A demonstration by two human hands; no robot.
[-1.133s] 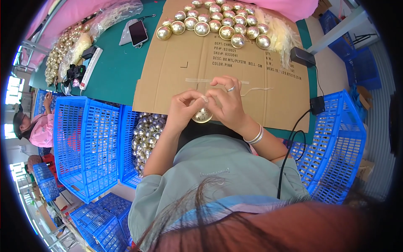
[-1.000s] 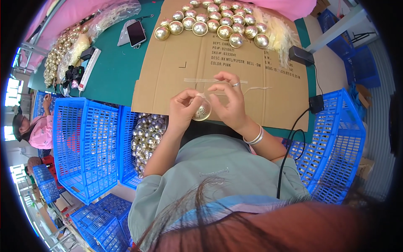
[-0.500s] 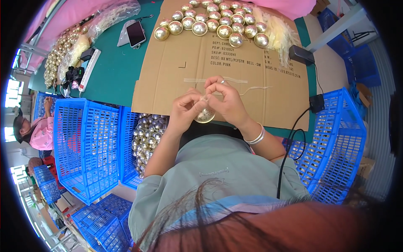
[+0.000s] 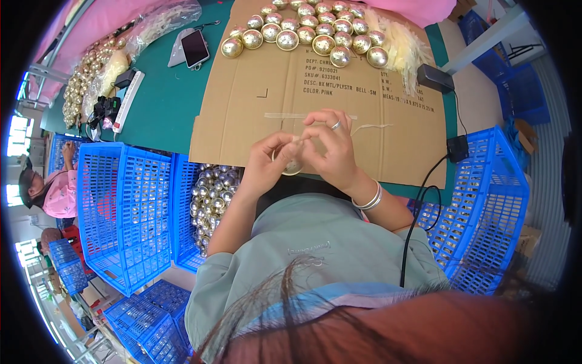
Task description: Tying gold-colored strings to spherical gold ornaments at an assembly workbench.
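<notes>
Just above my lap, at the near edge of the cardboard, a small shiny gold bell (image 4: 292, 167) hangs below my fingers, partly covered by them. My left hand (image 4: 267, 159) is closed at its top, thumb and fingers pinched. Beside it, my right hand (image 4: 332, 150) pinches at the same spot, its other fingers curled and raised. A bit of pale ribbon (image 4: 296, 140) shows between the fingertips; its ends are hidden. Farther off on the cardboard stand several gold bells (image 4: 307, 34), next to a bundle of cream ribbons (image 4: 397, 48). A single ribbon (image 4: 373, 126) lies right of my hands.
Flattened cardboard (image 4: 242, 121) covers part of the green table (image 4: 163, 109). A phone (image 4: 195, 48), a power strip (image 4: 129, 102) and more bells (image 4: 76, 91) lie left. Blue crates (image 4: 124, 212) stand on both sides; one holds bells (image 4: 212, 200). A black cable (image 4: 418, 206) hangs right. A person in pink (image 4: 57, 194) sits far left.
My right hand has shifted slightly right and turned, its fingers lifting higher. The bell has moved a little left and is more covered by my fingers.
</notes>
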